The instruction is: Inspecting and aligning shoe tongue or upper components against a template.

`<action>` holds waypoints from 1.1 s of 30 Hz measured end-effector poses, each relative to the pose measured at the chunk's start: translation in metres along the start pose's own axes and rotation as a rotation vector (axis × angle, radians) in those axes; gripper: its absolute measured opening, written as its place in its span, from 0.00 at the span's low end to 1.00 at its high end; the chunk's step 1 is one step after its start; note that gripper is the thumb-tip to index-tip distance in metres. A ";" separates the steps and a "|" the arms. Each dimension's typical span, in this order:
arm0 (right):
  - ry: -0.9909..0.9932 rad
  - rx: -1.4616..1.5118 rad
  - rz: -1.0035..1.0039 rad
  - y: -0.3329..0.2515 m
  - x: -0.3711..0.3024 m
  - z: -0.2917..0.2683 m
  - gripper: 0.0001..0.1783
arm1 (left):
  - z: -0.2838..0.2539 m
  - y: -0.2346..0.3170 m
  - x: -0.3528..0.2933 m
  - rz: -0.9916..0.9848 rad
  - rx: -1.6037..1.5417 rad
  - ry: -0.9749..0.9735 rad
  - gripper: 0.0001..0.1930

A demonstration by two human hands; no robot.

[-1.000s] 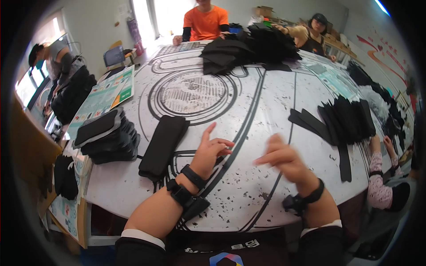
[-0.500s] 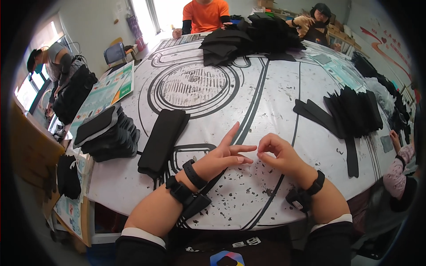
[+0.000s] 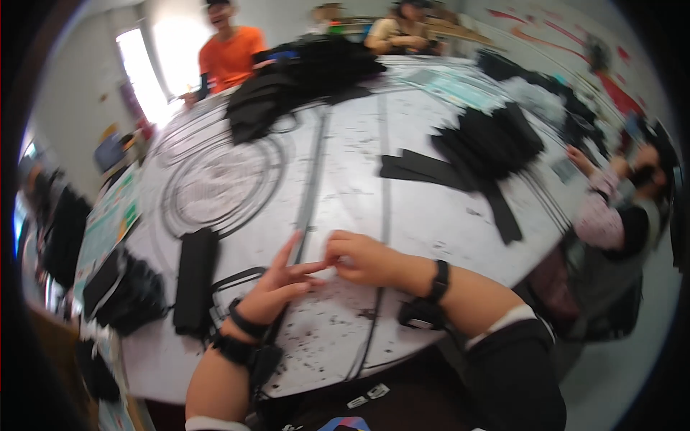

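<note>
Above the near part of the white table [image 3: 352, 194] my two hands meet at the fingertips. My left hand [image 3: 277, 287] has its fingers spread and holds nothing. Curled into a pinch, my right hand [image 3: 368, 260] touches a fingertip of the left; whatever it may hold is too small or blurred to make out. Just left of my left hand lies a long folded bundle of black fabric [image 3: 195, 280]. Beyond my right hand is a fanned pile of black fabric strips [image 3: 492, 140], with several loose ones sticking out.
A stack of dark folded pieces [image 3: 123, 291] sits at the left edge. Toward the far side is a large heap of black fabric [image 3: 309, 75]. One person in orange [image 3: 230, 57] and another [image 3: 402, 32] are across the table; a third [image 3: 611, 201] sits at the right.
The view has swung to the right and blurred, so the table things appear further left. My right hand's pinch now touches the left fingertips, where a small gap showed before.
</note>
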State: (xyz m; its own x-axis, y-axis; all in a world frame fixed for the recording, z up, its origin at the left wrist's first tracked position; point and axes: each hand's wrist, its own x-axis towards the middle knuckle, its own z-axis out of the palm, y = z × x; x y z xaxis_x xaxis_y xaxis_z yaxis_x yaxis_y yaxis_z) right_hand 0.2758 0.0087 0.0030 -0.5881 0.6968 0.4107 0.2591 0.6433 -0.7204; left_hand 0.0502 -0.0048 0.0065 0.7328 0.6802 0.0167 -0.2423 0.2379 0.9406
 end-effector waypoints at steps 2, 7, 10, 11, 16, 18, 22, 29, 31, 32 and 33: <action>-0.019 -0.022 -0.035 -0.001 0.005 0.002 0.07 | 0.001 0.002 -0.003 0.010 -0.018 0.028 0.42; -0.016 -0.005 0.040 -0.005 0.002 0.000 0.06 | 0.008 0.000 -0.001 0.010 0.045 0.067 0.44; -0.020 -0.027 0.041 -0.006 -0.002 -0.003 0.06 | 0.011 0.002 0.000 0.000 0.083 0.071 0.44; -0.024 -0.034 0.033 -0.005 -0.001 -0.002 0.06 | 0.011 0.002 -0.001 -0.003 0.088 0.075 0.43; -0.020 -0.052 0.067 -0.009 -0.002 -0.004 0.07 | 0.014 0.002 -0.001 0.000 0.107 0.076 0.44; -0.041 -0.062 0.099 -0.014 -0.001 -0.006 0.08 | 0.015 0.003 -0.001 -0.012 0.109 0.078 0.44; -0.099 -0.040 0.176 -0.019 -0.001 -0.009 0.09 | 0.015 0.003 -0.001 -0.013 0.093 0.077 0.45; -0.094 -0.020 0.229 -0.026 -0.001 -0.014 0.07 | 0.012 0.004 0.001 0.005 0.032 0.034 0.45; -0.083 -0.030 0.213 -0.024 -0.002 -0.013 0.07 | 0.011 0.003 0.001 0.006 0.029 0.035 0.45; -0.072 -0.041 0.196 -0.024 -0.003 -0.013 0.07 | 0.011 0.003 0.001 0.009 0.026 0.037 0.45; -0.072 -0.039 0.196 -0.025 -0.002 -0.013 0.07 | 0.011 0.003 0.001 0.008 0.026 0.038 0.45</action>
State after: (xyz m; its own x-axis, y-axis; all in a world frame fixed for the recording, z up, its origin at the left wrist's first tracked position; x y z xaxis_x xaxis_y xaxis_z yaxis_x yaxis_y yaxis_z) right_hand 0.2807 -0.0045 0.0275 -0.5765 0.7863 0.2224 0.4027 0.5102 -0.7600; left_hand 0.0569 -0.0114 0.0126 0.7063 0.7078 0.0118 -0.2310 0.2147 0.9490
